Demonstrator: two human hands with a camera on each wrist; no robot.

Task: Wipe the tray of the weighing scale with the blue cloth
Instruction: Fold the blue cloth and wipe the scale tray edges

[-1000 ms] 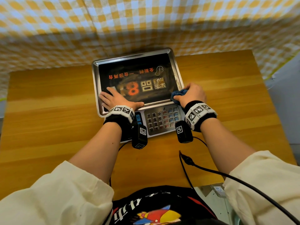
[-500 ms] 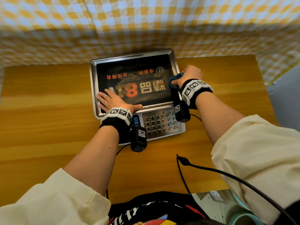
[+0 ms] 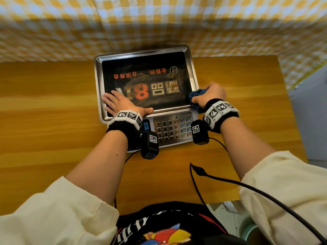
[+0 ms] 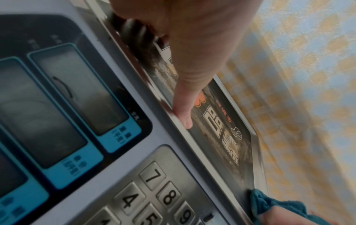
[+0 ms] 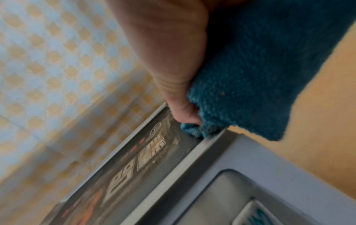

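The weighing scale's steel tray (image 3: 99,85) carries a black printed sheet with orange and gold characters; its rim also shows in the left wrist view (image 4: 256,152) and the right wrist view (image 5: 202,150). My right hand (image 3: 210,93) grips the bunched blue cloth (image 3: 195,96) at the tray's near right corner, thumb on top of the cloth (image 5: 260,68). A corner of the cloth (image 4: 269,205) presses on the tray edge. My left hand (image 3: 118,103) lies flat on the tray's near left part, fingers spread, thumb (image 4: 185,109) along the front rim.
The scale's keypad (image 3: 172,128) and blue display panel (image 4: 63,121) face me on the wooden table (image 3: 53,121). A yellow checked cloth (image 3: 159,23) hangs behind. A black cable (image 3: 230,183) runs across the table's near edge. The table ends at the right (image 3: 290,103).
My right hand has drawn the blue cloth back along the tray's right edge from mid-edge to the near right corner. The left hand has stayed flat on the tray.
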